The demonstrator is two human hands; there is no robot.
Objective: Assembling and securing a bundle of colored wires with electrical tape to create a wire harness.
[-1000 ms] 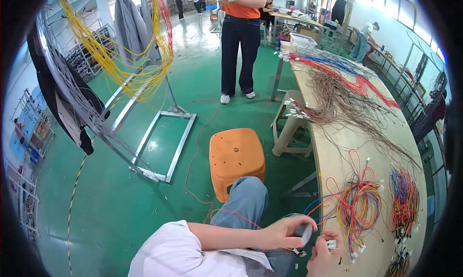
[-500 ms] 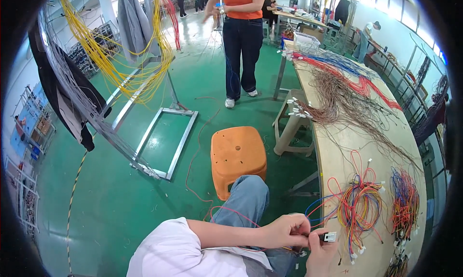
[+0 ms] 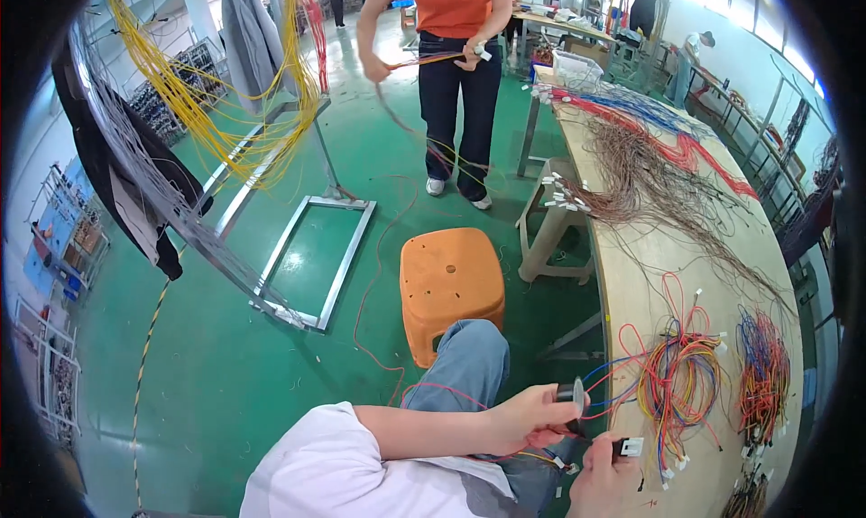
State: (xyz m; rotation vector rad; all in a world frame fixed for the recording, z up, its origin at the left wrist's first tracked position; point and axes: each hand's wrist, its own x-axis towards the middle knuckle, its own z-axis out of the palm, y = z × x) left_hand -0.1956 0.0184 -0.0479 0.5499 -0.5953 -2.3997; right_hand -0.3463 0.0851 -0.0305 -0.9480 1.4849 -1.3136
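Observation:
My left hand (image 3: 534,419) is closed on a roll of black tape (image 3: 578,394), gripped at the table's near-left edge. Just right of it, my right hand (image 3: 603,484) pinches a white connector (image 3: 631,447) with a black part behind it. Between the hands runs a dark strip, too small to make out fully. A pink-red wire (image 3: 451,393) passes over my knee and behind my left forearm. More coloured wires with small white plugs (image 3: 561,464) lie at my lap. A tied coil of red, blue and yellow wires (image 3: 672,387) rests on the table beside my hands.
An orange stool (image 3: 451,279) stands ahead of my knee. On the wooden table (image 3: 631,274) lie brown wires (image 3: 631,180) and a multicoloured bundle (image 3: 762,365). A metal rack (image 3: 334,274) with hanging yellow wires stands left. A person in orange (image 3: 451,8) holds wires beyond the stool.
My hands have moved apart slightly, and the tape roll now shows in my left hand. The person in orange has turned and now stretches a wire bundle between both hands.

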